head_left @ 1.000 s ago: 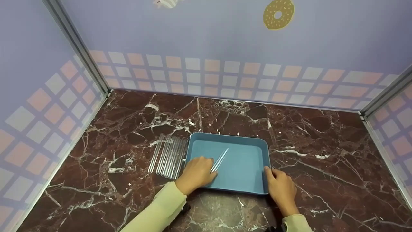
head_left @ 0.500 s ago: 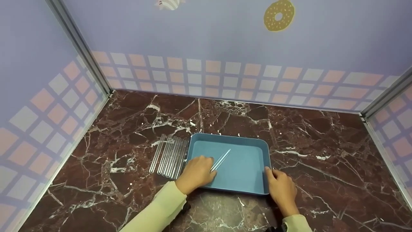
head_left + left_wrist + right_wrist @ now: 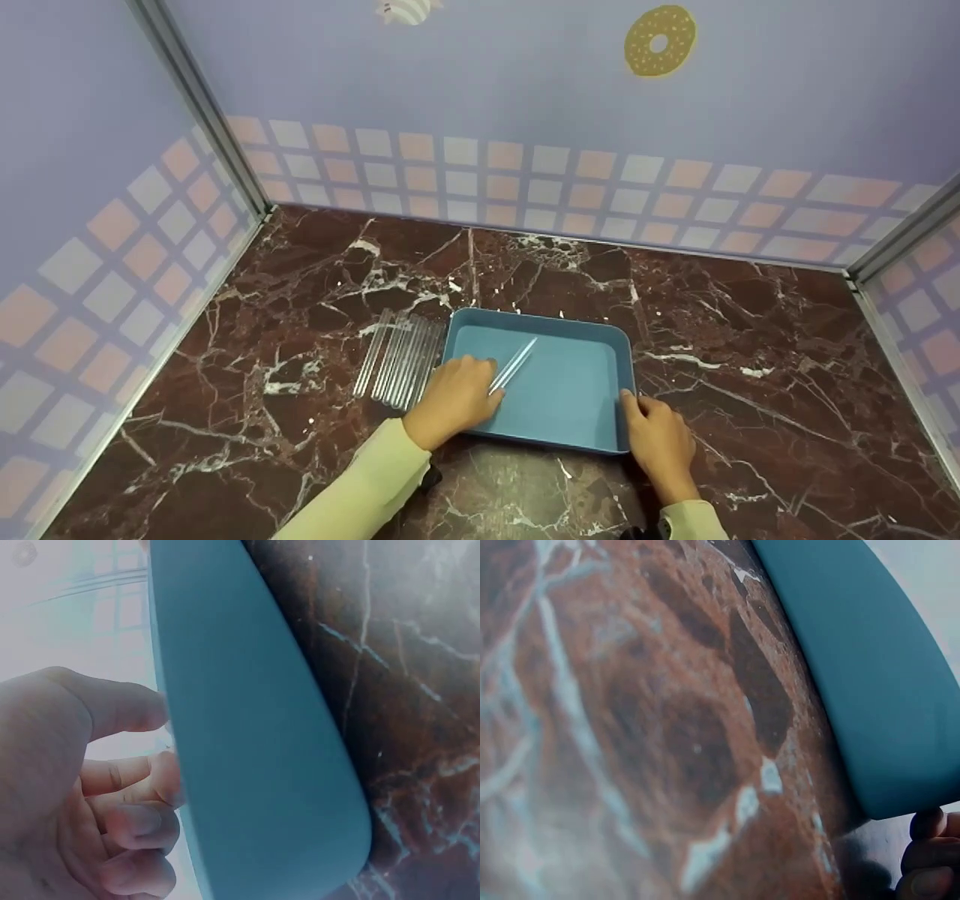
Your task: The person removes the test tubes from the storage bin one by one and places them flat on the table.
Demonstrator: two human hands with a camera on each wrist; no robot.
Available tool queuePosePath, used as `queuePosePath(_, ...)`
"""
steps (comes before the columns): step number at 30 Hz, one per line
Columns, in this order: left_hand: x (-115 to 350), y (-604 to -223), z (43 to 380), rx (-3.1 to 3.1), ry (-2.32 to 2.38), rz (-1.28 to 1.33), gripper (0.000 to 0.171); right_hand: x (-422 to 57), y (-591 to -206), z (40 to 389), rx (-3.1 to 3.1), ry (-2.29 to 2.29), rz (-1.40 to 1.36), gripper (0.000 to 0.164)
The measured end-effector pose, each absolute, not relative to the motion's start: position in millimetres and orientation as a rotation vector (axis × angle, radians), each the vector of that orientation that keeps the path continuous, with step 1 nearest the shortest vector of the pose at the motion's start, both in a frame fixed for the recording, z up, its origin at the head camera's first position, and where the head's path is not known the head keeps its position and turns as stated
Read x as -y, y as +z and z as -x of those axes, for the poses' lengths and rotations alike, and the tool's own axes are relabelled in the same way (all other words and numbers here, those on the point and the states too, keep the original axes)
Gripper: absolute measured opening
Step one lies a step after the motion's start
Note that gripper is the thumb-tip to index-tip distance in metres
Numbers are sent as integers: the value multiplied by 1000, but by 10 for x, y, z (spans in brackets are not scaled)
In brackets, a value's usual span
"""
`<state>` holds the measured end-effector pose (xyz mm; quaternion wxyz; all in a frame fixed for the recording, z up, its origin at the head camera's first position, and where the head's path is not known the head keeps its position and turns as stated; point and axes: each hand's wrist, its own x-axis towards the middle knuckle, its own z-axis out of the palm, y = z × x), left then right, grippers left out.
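Note:
A blue rectangular tray [image 3: 555,390] lies on the marbled tabletop. My left hand [image 3: 454,397] reaches over its near-left corner and pinches slim clear tubes [image 3: 514,364], apparently two, slanting over the tray floor. In the left wrist view the thumb [image 3: 124,706] and curled fingers show behind the tray wall [image 3: 247,735]; the grip itself is mostly hidden. My right hand [image 3: 660,442] grips the tray's right wall, thumb on the rim. Just left of the tray, several similar clear tubes [image 3: 397,360] with rounded near ends lie side by side.
Purple panels with pink and white squares [image 3: 504,180] close off the back and both sides. Grey metal posts [image 3: 206,112] stand in the corners. White flecks [image 3: 454,287] mark the dark red marbled tabletop [image 3: 750,420].
The head view has shifted slightly, so the scene sits a little further right. My left hand has moved slightly away from me and left relative to the tray. The right hand keeps its grip.

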<state>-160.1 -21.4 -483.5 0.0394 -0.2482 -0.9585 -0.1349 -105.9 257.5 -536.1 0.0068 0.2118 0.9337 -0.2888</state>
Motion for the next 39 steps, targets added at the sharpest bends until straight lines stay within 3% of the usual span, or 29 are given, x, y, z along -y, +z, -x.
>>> queuePosePath(27,538,-4621,1565,2914,-483,670,32,-2542,-5396,1054,-2936,-940,-665,59)
queuePosePath(39,735,-4588,1565,2930,-490,624,28,-2539,-5413,1052,-2967,-978,-695,52)
